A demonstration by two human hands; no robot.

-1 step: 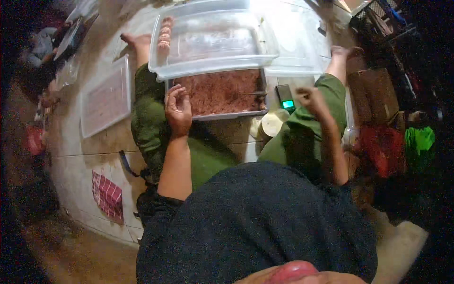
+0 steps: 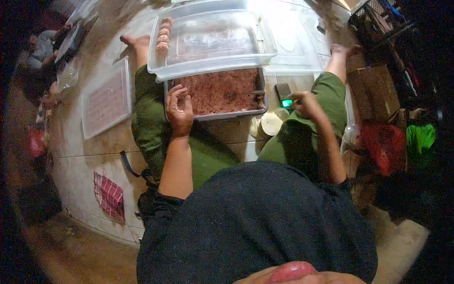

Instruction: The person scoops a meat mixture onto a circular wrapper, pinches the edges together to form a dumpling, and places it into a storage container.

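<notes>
A dark-rimmed tray of brown crumbly mixture [image 2: 220,91] lies between my legs. My left hand [image 2: 179,108] is at its left edge, palm partly up, fingers loosely curled and apart, holding nothing visible. My right hand [image 2: 303,105] hangs beside a small scale with a lit green screen [image 2: 283,92], fingers curled; what they hold is hidden. A pale round tub [image 2: 271,124] sits just below the scale. Beyond the mixture, a clear plastic container [image 2: 213,45] holds a row of several pinkish-brown balls [image 2: 163,35] along its left side.
A translucent flat tray [image 2: 106,97] and a red checked cloth [image 2: 109,196] lie on the tiles to my left. Another person [image 2: 40,52] is at the upper left. Cardboard [image 2: 373,94], red fabric [image 2: 380,146], a green item [image 2: 420,139] and a black rack [image 2: 378,19] line the right side.
My right hand has moved slightly down and left, closer to the scale's screen. My left hand is almost unchanged at the tray's edge.
</notes>
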